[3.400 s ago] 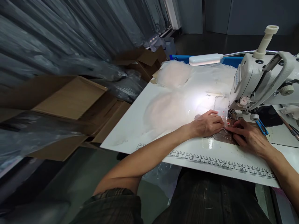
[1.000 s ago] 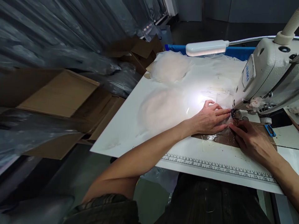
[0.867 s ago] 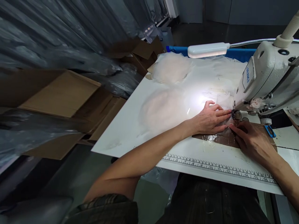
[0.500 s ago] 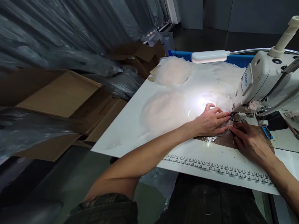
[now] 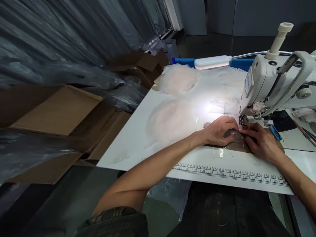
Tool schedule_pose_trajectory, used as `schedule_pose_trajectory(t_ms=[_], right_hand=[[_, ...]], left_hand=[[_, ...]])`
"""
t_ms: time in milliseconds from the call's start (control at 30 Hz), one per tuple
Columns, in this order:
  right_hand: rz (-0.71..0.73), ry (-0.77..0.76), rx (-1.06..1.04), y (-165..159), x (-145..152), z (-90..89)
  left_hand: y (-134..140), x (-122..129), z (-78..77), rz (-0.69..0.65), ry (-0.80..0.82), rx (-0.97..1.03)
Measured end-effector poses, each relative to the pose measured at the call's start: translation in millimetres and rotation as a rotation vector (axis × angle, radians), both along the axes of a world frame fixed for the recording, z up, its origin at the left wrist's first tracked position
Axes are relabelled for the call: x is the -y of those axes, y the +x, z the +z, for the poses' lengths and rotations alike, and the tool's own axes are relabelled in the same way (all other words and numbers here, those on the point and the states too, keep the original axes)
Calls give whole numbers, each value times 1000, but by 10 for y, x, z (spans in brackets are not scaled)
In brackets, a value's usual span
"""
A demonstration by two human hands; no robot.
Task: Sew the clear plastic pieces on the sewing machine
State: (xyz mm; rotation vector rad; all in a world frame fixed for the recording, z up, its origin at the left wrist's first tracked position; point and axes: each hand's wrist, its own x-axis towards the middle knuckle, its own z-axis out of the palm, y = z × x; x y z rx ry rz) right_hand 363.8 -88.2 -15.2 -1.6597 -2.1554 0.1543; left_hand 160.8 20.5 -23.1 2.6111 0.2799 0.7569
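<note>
My white sewing table (image 5: pixel 133 144) spreads away to the left, and the sewing machine (image 5: pixel 256 82) stands on its right side, its presser foot (image 5: pixel 241 120) just beyond my fingertips. 2 rounded heaps of sheer, pale peach fabric (image 5: pixel 170 120) lie on the left, well apart from my hands. A brown plate (image 5: pixel 238 146) lies under my hands. My left hand (image 5: pixel 219 130) is the nearer to the sheer fabric piece (image 5: pixel 230 108): its fingers curl down beside the presser foot, thumb apart. My right hand (image 5: pixel 263 141) comes in from the other side, index finger stretched left until the fingertips nearly meet. I cannot tell whether either hand pinches the fabric or only presses it. The piece lies ahead of my fingers, just left of the presser foot, its long axis seeming to run away from me.
</note>
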Motion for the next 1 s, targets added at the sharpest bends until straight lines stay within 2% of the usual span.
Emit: schedule_pose_trajectory(t_ms=[100, 267, 467, 567, 1000], right_hand=[[-10, -5, -12, 5, -4, -13], [-3, -23, -25, 15, -7, -25], [-2, -38, -33, 22, -7, -42], [-2, -31, -35, 24, -9, -54], [9, -29, 3, 22, 2, -32]], left_hand=[[12, 0, 8, 25, -34, -8], [19, 8, 26, 47, 53, -18], [41, 31, -17, 105, 389, -19], [56, 27, -22, 94, 491, -21], [-27, 44, 75, -54, 475, -194]])
